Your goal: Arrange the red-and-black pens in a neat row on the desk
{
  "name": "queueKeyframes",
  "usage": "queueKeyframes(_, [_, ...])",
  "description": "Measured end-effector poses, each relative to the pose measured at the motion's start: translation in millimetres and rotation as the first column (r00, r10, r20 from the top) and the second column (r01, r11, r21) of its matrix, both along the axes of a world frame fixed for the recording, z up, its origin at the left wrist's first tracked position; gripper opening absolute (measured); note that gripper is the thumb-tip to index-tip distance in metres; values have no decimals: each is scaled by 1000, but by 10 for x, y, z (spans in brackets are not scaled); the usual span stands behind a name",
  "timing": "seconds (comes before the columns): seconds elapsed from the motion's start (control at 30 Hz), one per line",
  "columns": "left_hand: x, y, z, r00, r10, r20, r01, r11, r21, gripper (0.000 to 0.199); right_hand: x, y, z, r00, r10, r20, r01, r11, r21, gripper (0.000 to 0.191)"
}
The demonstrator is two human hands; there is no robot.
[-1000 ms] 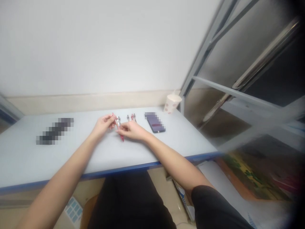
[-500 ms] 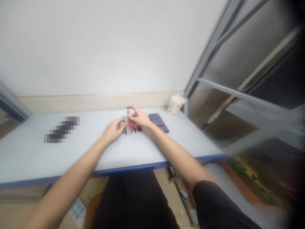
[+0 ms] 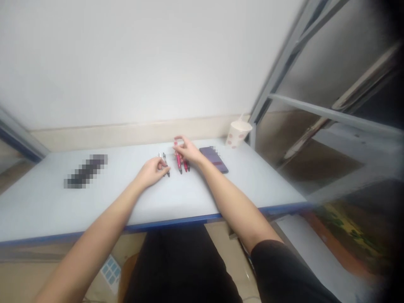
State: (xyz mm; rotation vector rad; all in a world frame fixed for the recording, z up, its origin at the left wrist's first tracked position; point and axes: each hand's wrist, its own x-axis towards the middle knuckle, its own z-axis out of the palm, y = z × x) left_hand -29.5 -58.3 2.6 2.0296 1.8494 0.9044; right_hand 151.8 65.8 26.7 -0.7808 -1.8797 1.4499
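Several pens stand in two groups on the pale table (image 3: 104, 206). My left hand (image 3: 154, 170) has its fingers curled, thumb and forefinger closed around a dark, partly clear pen (image 3: 164, 157), with a second pen beside it. To the right, my right hand (image 3: 187, 151) pinches a red pen (image 3: 178, 163) from above, forefinger at its far end and thumb along its side. Another red pen (image 3: 185, 166) and a dark one lie close under that hand, partly covered by it. Tabletop shows between the two groups.
A dark phone (image 3: 214, 160) lies right of my right hand. Behind it, near the wall, stands a spotted paper cup (image 3: 239, 134) with something thin sticking out. A blurred-out dark object (image 3: 85, 171) lies at the left. Metal frame posts (image 3: 268, 88) rise at the right.
My right hand has shifted right with the red pen, and a gap has opened between it and the pens at my left hand. The view has moved slightly.
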Motion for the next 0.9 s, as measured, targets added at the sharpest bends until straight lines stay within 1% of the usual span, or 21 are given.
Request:
queueKeyframes(0.1, [-4, 14, -26, 1000, 5, -8, -5, 1000, -16, 25, 13, 25, -2, 1000, -13, 0, 13, 1000, 7, 29])
queueKeyframes(0.23, [23, 24, -30, 999, 25, -46, -26, 999, -26, 22, -4, 21, 4, 1000, -22, -21, 22, 1000, -2, 37])
queueKeyframes(0.3, [64, 20, -16, 997, 61, -57, -63, 998, -31, 25, -10, 17, 8, 1000, -6, -4, 6, 1000, 6, 32])
queueKeyframes(0.37, [118, 12, 3, 990, 122, -70, -125, 992, -35, 32, -13, 14, 15, 1000, -10, -9, 10, 1000, 18, 27])
queueKeyframes(0.47, [185, -1, 34, 974, 191, -121, -195, 980, -26, 38, -16, 0, 36, 1000, -11, -21, 11, 1000, 7, 30])
queueKeyframes(0.6, [194, -8, 60, 970, 168, -176, -179, 983, -48, 35, -14, -35, 62, 1000, 16, 20, -16, 1000, 16, 22])
queueKeyframes(0.67, [187, -13, 63, 969, 150, -194, -163, 985, -52, 32, -14, -44, 65, 1000, 7, -11, -7, 1000, 16, 25])
queueKeyframes(0.73, [195, -21, 65, 960, 167, -223, -180, 983, -38, 28, -16, -44, 59, 1000, 7, -30, -7, 1000, 8, 26])
queueKeyframes(0.8, [219, -32, 70, 943, 201, -265, -214, 977, -19, 25, -21, -39, 46, 999, 23, -32, -23, 1000, 14, 23])
queueKeyframes(0.9, [255, -45, 91, 925, 226, -307, -244, 969, -22, 27, -27, -41, 34, 998, 24, -60, -22, 999, 23, 24])
